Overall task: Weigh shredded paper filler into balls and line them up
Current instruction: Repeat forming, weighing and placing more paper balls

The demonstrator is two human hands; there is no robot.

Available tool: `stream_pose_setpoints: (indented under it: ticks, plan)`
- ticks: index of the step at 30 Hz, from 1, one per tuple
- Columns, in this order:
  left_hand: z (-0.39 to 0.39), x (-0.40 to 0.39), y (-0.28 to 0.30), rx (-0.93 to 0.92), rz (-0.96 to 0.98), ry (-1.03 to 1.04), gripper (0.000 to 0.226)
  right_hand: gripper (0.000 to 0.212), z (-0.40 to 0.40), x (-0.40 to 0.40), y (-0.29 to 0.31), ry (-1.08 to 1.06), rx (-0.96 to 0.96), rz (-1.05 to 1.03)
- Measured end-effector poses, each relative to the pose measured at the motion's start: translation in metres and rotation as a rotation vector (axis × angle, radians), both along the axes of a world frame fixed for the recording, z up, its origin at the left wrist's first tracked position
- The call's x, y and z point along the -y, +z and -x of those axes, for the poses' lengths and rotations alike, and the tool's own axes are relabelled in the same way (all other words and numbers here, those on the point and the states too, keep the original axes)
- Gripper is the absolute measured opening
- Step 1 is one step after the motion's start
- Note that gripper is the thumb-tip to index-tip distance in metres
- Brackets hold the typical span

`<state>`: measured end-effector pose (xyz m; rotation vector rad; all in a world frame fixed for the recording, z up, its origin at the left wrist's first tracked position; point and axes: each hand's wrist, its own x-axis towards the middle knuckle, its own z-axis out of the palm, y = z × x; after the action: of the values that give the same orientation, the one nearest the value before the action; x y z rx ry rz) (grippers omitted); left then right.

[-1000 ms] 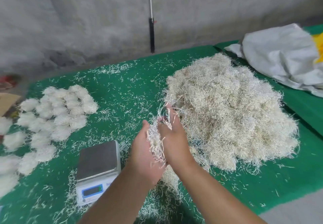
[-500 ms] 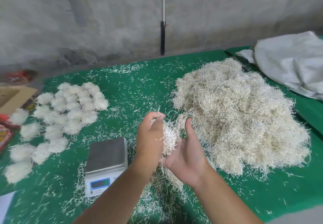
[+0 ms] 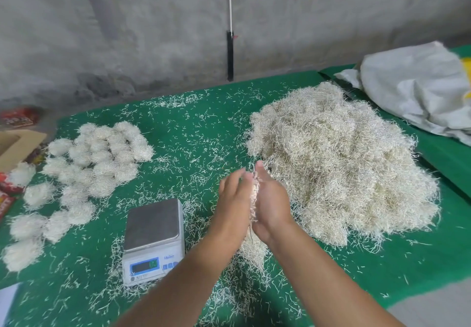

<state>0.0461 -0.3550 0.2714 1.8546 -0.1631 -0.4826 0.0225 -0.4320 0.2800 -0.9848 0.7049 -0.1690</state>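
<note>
From the head camera I see both hands pressed palm to palm above the middle of the green tabletop (image 3: 198, 133), a wad of shredded paper filler (image 3: 253, 199) sandwiched between them. My left hand (image 3: 233, 204) and right hand (image 3: 271, 204) keep their fingers nearly straight, so each grip is flat against the wad rather than curled round it; strands poke out at the fingertips and hang from the heels of the palms. More loose filler lies heaped on the tabletop directly under the wrists.

Just left of the hands, near the front edge, stands a white digital scale (image 3: 153, 242) with a bare steel platform. Its lit display shows green digits that I cannot read with certainty, and a small blue brand mark beside the display is too blurred to make out.

The large pile of filler (image 3: 341, 163) covers the right half of the tabletop, its near slope just beside my right hand. Finished balls (image 3: 102, 158) sit in close rows toward the left edge, many touching, with a few looser ones trailing down to the front left corner. Stray shreds are scattered across the green surface.

At the far right corner lies a crumpled grey-white sack (image 3: 418, 92). Off the left edge sit a cardboard box (image 3: 15, 148) and red packets (image 3: 17, 117) whose printing is unreadable. A thin pole (image 3: 230, 46) leans on the concrete wall behind.
</note>
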Motion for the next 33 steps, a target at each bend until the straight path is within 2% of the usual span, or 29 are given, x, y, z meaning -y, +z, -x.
stream_pose_setpoints:
  ticks: [2, 3, 4, 6, 8, 9, 11, 13, 16, 18, 21, 23, 25, 27, 29, 31, 33]
  plan:
    - [0.0, -0.003, 0.005, -0.591, 0.358, 0.131, 0.055, 0.039, -0.003, 0.01, 0.0, -0.032, -0.046, 0.134]
    - [-0.002, -0.007, 0.007, -0.807, 0.493, 0.149, 0.062, 0.041, -0.004, 0.014, -0.005, -0.044, -0.067, 0.238]
    - [-0.005, -0.01, 0.008, -0.939, 0.57, 0.134, 0.07, 0.046, -0.003, 0.016, -0.009, -0.039, -0.076, 0.368]
    - [-0.01, -0.011, 0.012, -0.981, 0.593, 0.124, 0.07, 0.06, 0.002, 0.01, -0.019, 0.055, -0.034, 0.639]
    - [-0.014, -0.007, 0.011, -0.865, 0.527, 0.233, 0.067, 0.071, 0.01, -0.001, -0.03, 0.172, 0.02, 0.886]
    - [-0.014, -0.005, 0.011, -0.778, 0.477, 0.266, 0.057, 0.073, 0.011, -0.004, -0.034, 0.202, 0.039, 0.975]
    - [-0.013, -0.001, 0.006, -0.621, 0.355, 0.276, 0.035, 0.074, 0.011, -0.008, -0.039, 0.273, 0.034, 1.015]
    - [-0.015, 0.0, 0.0, -0.509, 0.283, 0.316, 0.029, 0.071, 0.013, -0.007, -0.04, 0.334, 0.027, 0.835]
    - [-0.02, -0.004, -0.002, -0.315, 0.308, 0.358, 0.019, 0.05, 0.019, -0.001, -0.038, 0.225, 0.041, 0.284]
    - [-0.022, -0.006, -0.001, -0.159, 0.286, 0.339, 0.021, 0.048, 0.021, 0.009, -0.039, 0.128, 0.018, -0.065]
    - [-0.02, -0.009, -0.003, 0.009, 0.344, 0.202, 0.031, 0.055, 0.023, 0.016, -0.035, 0.115, 0.044, -0.363]
    - [-0.013, -0.007, -0.007, 0.114, 0.29, 0.05, 0.036, 0.058, 0.022, 0.011, -0.026, 0.128, 0.109, -0.486]
    - [-0.004, -0.002, -0.012, 0.301, 0.129, -0.079, 0.043, 0.056, 0.018, 0.003, -0.017, 0.136, 0.13, -0.505]
    - [0.002, 0.001, -0.018, 0.554, -0.17, -0.101, 0.051, 0.058, 0.016, -0.004, -0.01, 0.115, 0.1, -0.467]
    - [0.0, 0.001, -0.015, 0.645, -0.417, -0.078, 0.058, 0.061, 0.016, -0.004, -0.006, 0.062, 0.066, -0.418]
    - [-0.002, 0.0, -0.011, 0.651, -0.503, -0.076, 0.059, 0.06, 0.013, -0.003, -0.003, 0.0, 0.013, -0.259]
    - [0.001, 0.001, -0.007, 0.57, -0.373, -0.069, 0.052, 0.059, 0.006, -0.001, 0.001, -0.042, -0.021, -0.099]
